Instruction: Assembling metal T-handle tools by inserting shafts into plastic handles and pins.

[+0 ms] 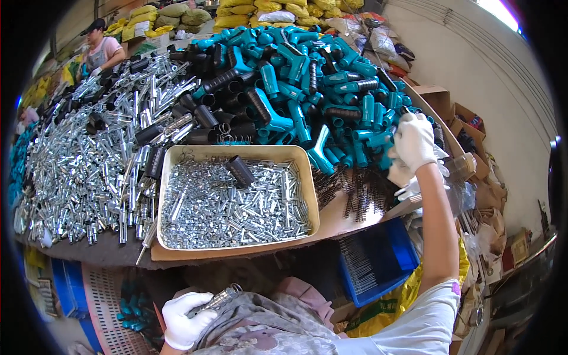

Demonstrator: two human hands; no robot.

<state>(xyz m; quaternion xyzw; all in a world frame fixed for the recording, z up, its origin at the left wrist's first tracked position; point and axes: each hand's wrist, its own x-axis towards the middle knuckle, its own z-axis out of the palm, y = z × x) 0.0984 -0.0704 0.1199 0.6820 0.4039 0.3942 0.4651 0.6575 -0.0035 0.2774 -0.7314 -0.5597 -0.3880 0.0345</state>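
Note:
My left hand (184, 319), in a white glove, is low in front of my lap. It is closed on a shiny metal tube assembly (220, 299) with a wire coil at its upper end. My right hand (414, 141), gloved in white too, is stretched out to the right edge of the teal pile. Its fingers are curled together, and what they hold, if anything, is hidden. Beside it are teal pistol-shaped plastic housings (299, 121), and loose white gloves (403, 177) lie just below it.
A cream tray (315, 207) of small metal pins and a black sleeve (239, 171) stands at the table's front edge. Metal tubes (77, 171) heap up on the left, dark springs (359, 192) on the right. A blue bin (387, 260) is below. Another person (103, 50) is at far left.

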